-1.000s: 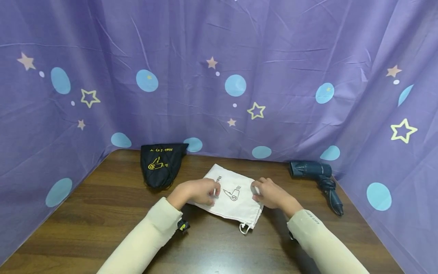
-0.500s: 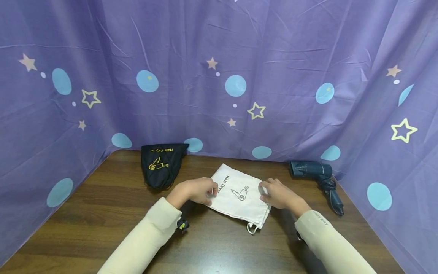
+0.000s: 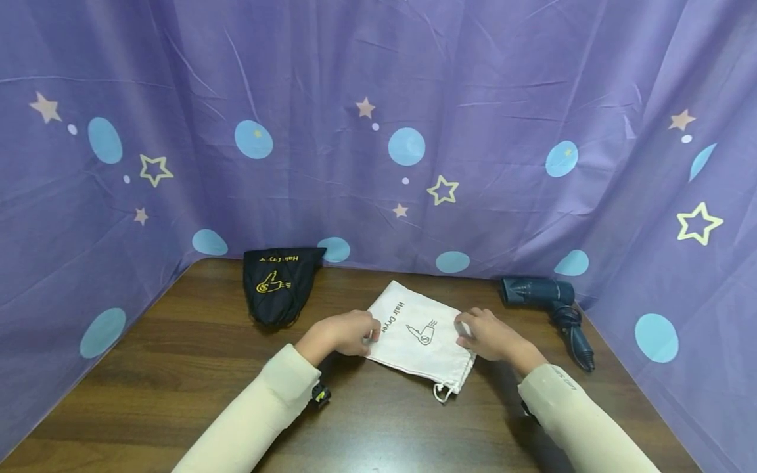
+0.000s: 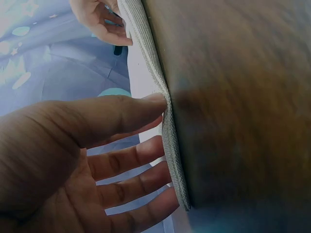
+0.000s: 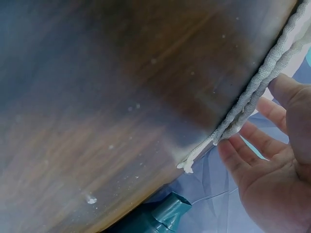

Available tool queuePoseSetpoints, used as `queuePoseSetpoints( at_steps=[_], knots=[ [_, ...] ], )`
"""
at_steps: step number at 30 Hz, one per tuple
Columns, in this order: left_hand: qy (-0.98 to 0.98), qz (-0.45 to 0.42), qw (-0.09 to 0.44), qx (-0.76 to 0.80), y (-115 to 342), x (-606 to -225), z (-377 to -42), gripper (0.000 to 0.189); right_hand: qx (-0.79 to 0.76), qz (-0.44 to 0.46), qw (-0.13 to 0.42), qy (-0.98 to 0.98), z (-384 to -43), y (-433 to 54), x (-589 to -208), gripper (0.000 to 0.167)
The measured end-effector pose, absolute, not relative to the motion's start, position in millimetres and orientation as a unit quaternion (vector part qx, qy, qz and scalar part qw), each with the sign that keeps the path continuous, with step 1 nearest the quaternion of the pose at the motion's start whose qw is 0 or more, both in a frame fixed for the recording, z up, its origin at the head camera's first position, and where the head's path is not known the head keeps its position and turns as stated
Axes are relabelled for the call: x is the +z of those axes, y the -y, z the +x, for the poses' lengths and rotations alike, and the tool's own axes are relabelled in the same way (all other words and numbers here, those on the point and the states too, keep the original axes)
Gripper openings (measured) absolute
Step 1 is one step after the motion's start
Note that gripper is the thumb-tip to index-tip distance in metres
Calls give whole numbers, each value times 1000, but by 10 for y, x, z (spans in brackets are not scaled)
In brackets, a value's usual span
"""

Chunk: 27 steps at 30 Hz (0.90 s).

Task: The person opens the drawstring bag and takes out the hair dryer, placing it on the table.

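A white drawstring bag [image 3: 416, 335], printed "Hair Dryer" with a dryer outline, lies flat on the table. Its corded end faces right, and a cord loop hangs from the near corner. My left hand [image 3: 347, 332] pinches its left edge; in the left wrist view the thumb [image 4: 146, 104] meets the seam, with the fingers spread over the cloth beyond. On the opposite side, my right hand [image 3: 486, 338] pinches the gathered edge. Up close in the right wrist view, that hand's thumb [image 5: 286, 90] touches the hem, and the fingertips are partly hidden.
A black drawstring pouch [image 3: 278, 286] with yellow print lies at the back left of the wooden table [image 3: 177, 368]. At the far right is a dark hair dryer [image 3: 538, 293], its cord wound at the handle. Purple curtain [image 3: 331, 164] surrounds the back and sides.
The white bag has slid to the right along with my right hand. My left hand has shifted from over the lettering to the left edge, uncovering the printed words.
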<state>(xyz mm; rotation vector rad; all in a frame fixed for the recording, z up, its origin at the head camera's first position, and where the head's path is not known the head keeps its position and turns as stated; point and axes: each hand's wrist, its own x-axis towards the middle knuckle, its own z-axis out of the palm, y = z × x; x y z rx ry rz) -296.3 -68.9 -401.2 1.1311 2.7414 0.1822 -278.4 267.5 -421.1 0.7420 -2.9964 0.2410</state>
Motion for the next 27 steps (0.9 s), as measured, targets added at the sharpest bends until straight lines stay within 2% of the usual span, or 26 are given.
queuePoseSetpoints(
  at_steps=[13, 27],
  knots=[
    [-921, 378, 69, 56, 596, -4011, -2947, 17, 80, 243, 31, 966, -2785, -2772, -4246, 36],
    [-937, 328, 106, 52, 419, -3998, -2915, 19, 73, 251, 35, 965, -2802, -2903, -4221, 34]
  ],
)
